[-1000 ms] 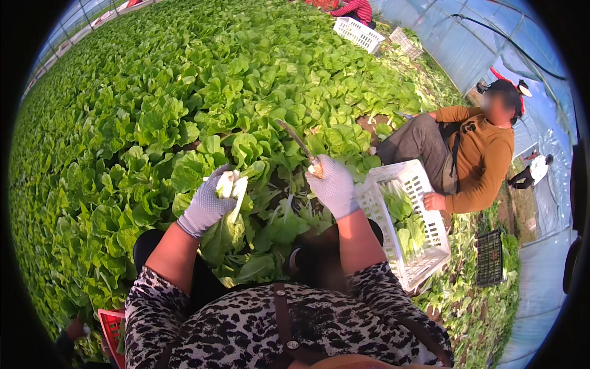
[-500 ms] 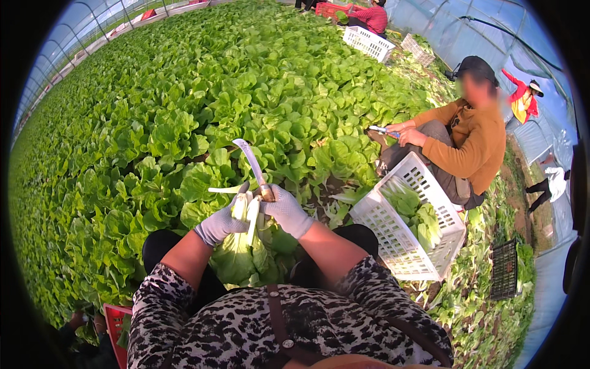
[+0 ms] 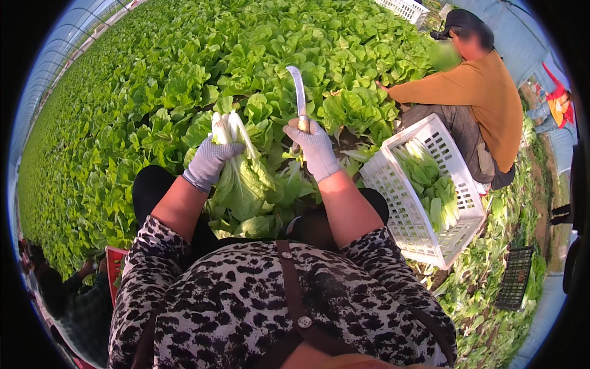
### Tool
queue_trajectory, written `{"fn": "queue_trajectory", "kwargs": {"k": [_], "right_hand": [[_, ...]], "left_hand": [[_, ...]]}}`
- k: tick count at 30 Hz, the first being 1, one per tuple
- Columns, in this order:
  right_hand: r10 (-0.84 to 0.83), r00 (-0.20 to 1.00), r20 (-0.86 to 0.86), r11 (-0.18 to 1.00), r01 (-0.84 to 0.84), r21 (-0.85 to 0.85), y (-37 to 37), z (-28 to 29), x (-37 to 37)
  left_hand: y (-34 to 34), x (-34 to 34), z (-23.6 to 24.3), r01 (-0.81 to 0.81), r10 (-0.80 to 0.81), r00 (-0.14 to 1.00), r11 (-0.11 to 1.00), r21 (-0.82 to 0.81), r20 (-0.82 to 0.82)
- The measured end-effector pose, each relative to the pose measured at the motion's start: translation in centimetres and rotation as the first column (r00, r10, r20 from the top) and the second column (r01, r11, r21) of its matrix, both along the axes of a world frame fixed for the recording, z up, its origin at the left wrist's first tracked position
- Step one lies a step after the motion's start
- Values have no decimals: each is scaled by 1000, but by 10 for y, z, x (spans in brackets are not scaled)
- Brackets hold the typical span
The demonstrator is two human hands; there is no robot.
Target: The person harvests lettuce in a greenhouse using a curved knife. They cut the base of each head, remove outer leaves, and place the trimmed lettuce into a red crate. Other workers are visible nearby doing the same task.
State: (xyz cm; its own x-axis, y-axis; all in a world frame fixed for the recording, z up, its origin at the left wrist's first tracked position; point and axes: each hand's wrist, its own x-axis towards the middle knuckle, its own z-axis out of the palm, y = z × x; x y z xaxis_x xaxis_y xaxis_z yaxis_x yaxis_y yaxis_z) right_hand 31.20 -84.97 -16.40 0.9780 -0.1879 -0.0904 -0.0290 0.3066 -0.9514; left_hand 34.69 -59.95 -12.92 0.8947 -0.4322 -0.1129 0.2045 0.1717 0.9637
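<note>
My gloved left hand point(image 3: 209, 161) is closed round a bunch of leafy greens point(image 3: 243, 178), white cut stems upward and broad leaves hanging over my lap. My gloved right hand point(image 3: 312, 147) grips the handle of a curved knife point(image 3: 297, 86) with its blade pointing up, a short way right of the bunch. A white plastic crate point(image 3: 384, 169) stands at my right knee, partly filled with cut greens point(image 3: 430, 190) whose pale stems show.
Dense leafy plants point(image 3: 153, 74) grow in front and left. A co-worker in brown point(image 3: 476, 98) crouches at right, reaching into the plants. A black crate point(image 3: 513, 277) lies at lower right. Other people point(image 3: 74, 295) are beside a red crate point(image 3: 112, 264) at lower left.
My hands, together half a second ago, have drawn apart; the knife has moved right and now points upright. The co-worker has reached forward into the plants. The view has shifted.
</note>
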Motion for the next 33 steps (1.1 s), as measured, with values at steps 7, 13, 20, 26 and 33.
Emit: {"fn": "queue_trajectory", "kwargs": {"k": [7,13,20,26,33], "right_hand": [[-101,989,-109,995,101,-10,-39,-21,2],[-57,985,-164,965,12,-261,-44,-35,6],[-69,904,-422,897,-130,-423,-48,-50,4],[-103,930,-354,461,-271,-845,-20,-51,-8],[-79,824,-561,187,-540,-820,31,-53,-23]], "left_hand": [[54,37,67,-576,-81,674,565,591,734],[34,46,22,-592,-278,607,466,657,744],[26,62,27,-649,-538,413,392,652,735],[44,95,55,-626,-737,391,227,747,551],[63,119,13,-456,-730,514,213,864,451]]}}
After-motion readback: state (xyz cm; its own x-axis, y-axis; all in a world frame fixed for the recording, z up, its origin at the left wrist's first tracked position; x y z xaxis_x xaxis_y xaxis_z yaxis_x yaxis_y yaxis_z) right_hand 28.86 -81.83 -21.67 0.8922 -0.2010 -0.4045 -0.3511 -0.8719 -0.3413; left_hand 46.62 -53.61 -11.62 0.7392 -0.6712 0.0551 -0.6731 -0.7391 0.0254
